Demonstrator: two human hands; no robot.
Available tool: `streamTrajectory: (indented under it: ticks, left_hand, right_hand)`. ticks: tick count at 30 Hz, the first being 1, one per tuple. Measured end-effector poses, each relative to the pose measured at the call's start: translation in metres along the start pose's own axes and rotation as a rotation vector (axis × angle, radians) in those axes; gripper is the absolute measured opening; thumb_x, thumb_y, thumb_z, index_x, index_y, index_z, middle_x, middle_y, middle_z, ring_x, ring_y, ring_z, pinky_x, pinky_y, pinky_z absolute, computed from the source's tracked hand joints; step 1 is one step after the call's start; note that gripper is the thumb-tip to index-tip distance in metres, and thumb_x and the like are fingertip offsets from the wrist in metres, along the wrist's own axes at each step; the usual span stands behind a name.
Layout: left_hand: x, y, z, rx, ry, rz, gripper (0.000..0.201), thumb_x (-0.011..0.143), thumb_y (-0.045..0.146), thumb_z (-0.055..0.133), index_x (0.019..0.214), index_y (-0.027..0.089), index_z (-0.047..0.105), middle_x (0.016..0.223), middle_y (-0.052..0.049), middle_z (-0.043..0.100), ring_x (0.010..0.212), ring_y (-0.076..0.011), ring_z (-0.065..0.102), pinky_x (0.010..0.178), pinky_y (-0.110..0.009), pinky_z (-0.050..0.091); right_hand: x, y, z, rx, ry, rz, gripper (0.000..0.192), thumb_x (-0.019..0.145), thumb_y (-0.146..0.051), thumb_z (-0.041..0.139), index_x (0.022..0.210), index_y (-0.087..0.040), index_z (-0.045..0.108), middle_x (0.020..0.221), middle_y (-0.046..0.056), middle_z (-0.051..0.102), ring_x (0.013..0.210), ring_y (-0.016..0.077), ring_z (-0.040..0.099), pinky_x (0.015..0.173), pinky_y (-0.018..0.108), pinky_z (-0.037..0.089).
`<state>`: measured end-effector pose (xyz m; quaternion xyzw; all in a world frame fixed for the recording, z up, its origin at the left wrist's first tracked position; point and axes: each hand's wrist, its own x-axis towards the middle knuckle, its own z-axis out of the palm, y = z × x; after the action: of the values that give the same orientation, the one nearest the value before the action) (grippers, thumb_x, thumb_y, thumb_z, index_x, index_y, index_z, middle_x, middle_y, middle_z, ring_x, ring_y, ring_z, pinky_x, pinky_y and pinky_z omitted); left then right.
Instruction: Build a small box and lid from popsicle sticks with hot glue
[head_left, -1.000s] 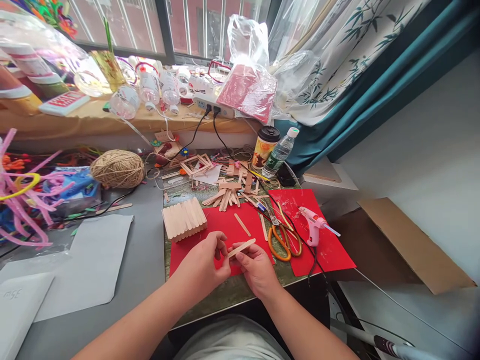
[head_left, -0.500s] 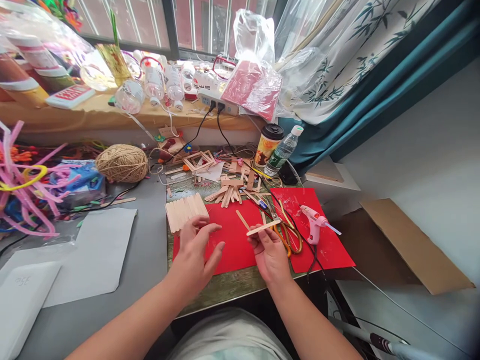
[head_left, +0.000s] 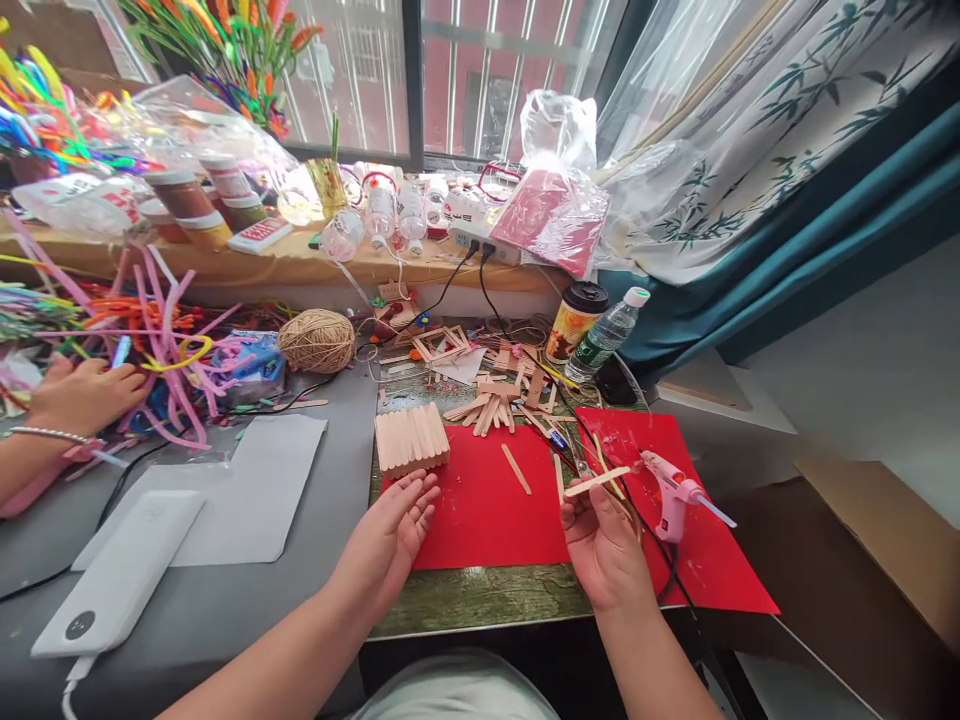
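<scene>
My right hand (head_left: 604, 540) pinches a flat wooden craft stick (head_left: 598, 482) by one end, holding it level just left of the pink glue gun (head_left: 670, 490). My left hand (head_left: 396, 530) is empty, palm up and fingers spread, over the left edge of the red paper sheet (head_left: 487, 515). Right behind its fingertips lies a panel of glued craft sticks (head_left: 411, 438). A single loose stick (head_left: 516, 468) rests on the red sheet between my hands. Orange-handled scissors lie mostly hidden behind my right hand.
A heap of loose sticks (head_left: 491, 405) and stick frames (head_left: 439, 343) sits behind the red sheet. Twine ball (head_left: 316, 340), cup (head_left: 576, 320), water bottle (head_left: 609, 335), white power bank (head_left: 120, 575) and pipe cleaners (head_left: 161, 330) are around. Another person's hand (head_left: 82, 395) rests at left.
My left hand let go of the stick and opened, drawing back to the left. My right hand carried the stick to the right toward the glue gun. The camera view swung left.
</scene>
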<state>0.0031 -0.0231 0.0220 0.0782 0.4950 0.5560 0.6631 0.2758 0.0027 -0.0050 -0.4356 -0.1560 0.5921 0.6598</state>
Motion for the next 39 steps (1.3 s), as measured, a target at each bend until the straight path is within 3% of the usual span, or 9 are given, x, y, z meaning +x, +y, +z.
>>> streamTrajectory:
  ticks: [3,9,15,21,26,31,34,39]
  left_hand:
    - [0.002,0.003,0.011,-0.167,0.056,-0.025,0.025,0.1,0.033,0.059,0.12,0.019,0.066,0.136,-0.014,0.065,0.127,-0.0209,0.066,0.098,-0.028,0.062]
    - [0.012,0.005,0.027,-0.248,0.041,0.146,0.032,0.101,0.035,0.058,0.131,0.024,0.062,0.141,-0.01,0.063,0.137,-0.0187,0.059,0.11,-0.029,0.055]
    - [0.044,0.003,0.035,-0.332,-0.022,0.286,0.04,0.099,0.034,0.056,0.138,0.023,0.058,0.144,-0.011,0.064,0.136,-0.0223,0.06,0.109,-0.036,0.056]
    - [0.074,0.011,0.034,-0.247,0.044,0.355,0.048,0.102,0.046,0.046,0.142,0.023,0.056,0.144,-0.012,0.064,0.134,-0.0276,0.062,0.092,-0.038,0.063]
    - [0.076,0.014,0.04,-0.376,0.09,0.321,0.037,0.104,0.037,0.05,0.135,0.021,0.062,0.149,-0.011,0.061,0.135,-0.0249,0.061,0.101,-0.039,0.061]
    - [0.052,0.001,0.052,-0.267,-0.019,0.228,0.039,0.101,0.036,0.059,0.136,0.02,0.063,0.143,-0.013,0.065,0.135,-0.0274,0.062,0.1,-0.038,0.062]
    - [0.038,-0.01,0.056,-0.206,-0.084,0.168,0.044,0.096,0.034,0.066,0.137,0.018,0.063,0.141,-0.014,0.067,0.135,-0.0312,0.061,0.103,-0.042,0.061]
    - [0.027,-0.022,0.056,-0.146,-0.147,0.102,0.054,0.085,0.026,0.079,0.135,0.016,0.064,0.136,-0.016,0.07,0.128,-0.0344,0.066,0.104,-0.045,0.059]
  right_hand:
    - [0.005,-0.011,-0.003,-0.019,-0.002,-0.032,0.028,0.075,-0.038,0.092,0.094,-0.024,0.078,0.086,-0.002,0.077,0.072,0.0115,0.07,0.061,0.021,0.06]
    - [0.011,-0.038,-0.011,-0.041,0.027,-0.209,0.031,0.075,-0.034,0.092,0.102,-0.03,0.077,0.084,-0.005,0.077,0.072,0.0103,0.07,0.061,0.02,0.06]
    - [0.006,-0.022,-0.011,-0.125,0.011,-0.09,0.028,0.076,-0.041,0.091,0.096,-0.026,0.078,0.086,0.001,0.077,0.073,0.0151,0.071,0.059,0.026,0.062]
    - [0.002,-0.014,0.006,-0.124,-0.048,0.013,0.031,0.075,-0.039,0.091,0.098,-0.023,0.08,0.079,0.0,0.074,0.066,0.0122,0.066,0.057,0.023,0.059]
    - [0.004,-0.017,0.017,-0.197,-0.028,-0.019,0.034,0.069,-0.037,0.095,0.096,-0.02,0.082,0.08,0.003,0.076,0.063,0.0129,0.065,0.058,0.025,0.058]
    - [0.003,-0.028,0.032,-0.492,-0.108,-0.276,0.026,0.079,-0.039,0.088,0.099,-0.023,0.084,0.094,0.006,0.077,0.077,0.017,0.068,0.071,0.03,0.058]
    - [-0.004,-0.035,0.049,-0.801,-0.291,-0.545,0.018,0.09,-0.03,0.077,0.107,-0.028,0.083,0.103,0.007,0.075,0.094,0.0221,0.07,0.082,0.035,0.058]
    - [-0.012,-0.029,0.078,-1.153,-0.565,-0.882,0.035,0.099,-0.017,0.062,0.131,-0.028,0.073,0.101,0.008,0.072,0.094,0.023,0.068,0.086,0.039,0.057]
